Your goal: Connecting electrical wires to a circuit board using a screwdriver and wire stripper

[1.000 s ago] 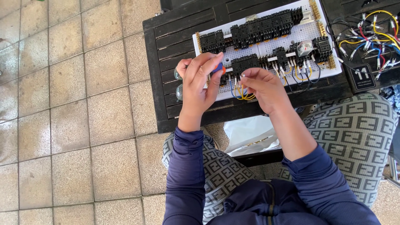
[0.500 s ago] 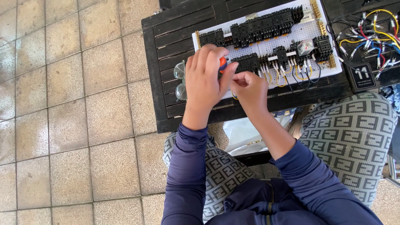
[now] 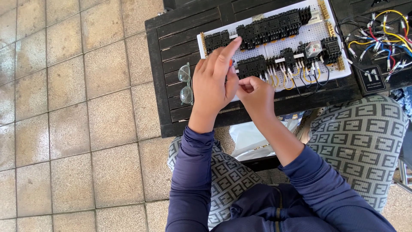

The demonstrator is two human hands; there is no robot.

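Nearest, patterned trousers [image 3: 365, 129] and dark blue sleeves [image 3: 193, 172] are seen. Above them, the right hand [image 3: 257, 96] is curled, its fingertips pinched together on something too small to be told. The left hand [image 3: 212, 81] is held just beside it, fingers pressed together and pointing up and right; an orange-red tool [image 3: 231, 63] is largely hidden behind them, so its axis cannot be told. Both hands are held over the white perforated board [image 3: 274, 47], laid lengthwise left to right on the dark slatted table [image 3: 171, 34]. Black relay sockets [image 3: 270, 25] are mounted in rows. Glasses [image 3: 186, 83] lie left; loose coloured wires [image 3: 386, 30] are heaped far right.

Matt dark wood table [image 3: 171, 51]; white perforated plastic board [image 3: 315, 32].
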